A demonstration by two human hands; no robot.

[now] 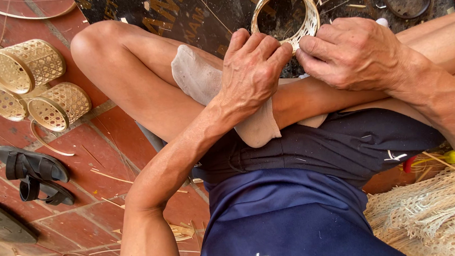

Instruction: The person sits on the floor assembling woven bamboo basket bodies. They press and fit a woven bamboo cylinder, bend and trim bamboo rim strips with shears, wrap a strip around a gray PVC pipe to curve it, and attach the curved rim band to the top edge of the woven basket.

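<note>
Presently, the left hand [252,68] and right hand [352,51] both pinch the near rim of a small woven bamboo basket [286,13], steadying it over the crossed legs for close work.

Dark board [184,11] with gold lettering, flat on the floor beyond the knees.

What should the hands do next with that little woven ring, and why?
Probably keep pinching and press the loose rim strip flat at the near edge. Both the left hand and right hand meet at the bottom rim of the woven ring, fingertips squeezing the same spot, so that seam seems unfinished. The finished baskets on the floor have neat closed rims.
</note>
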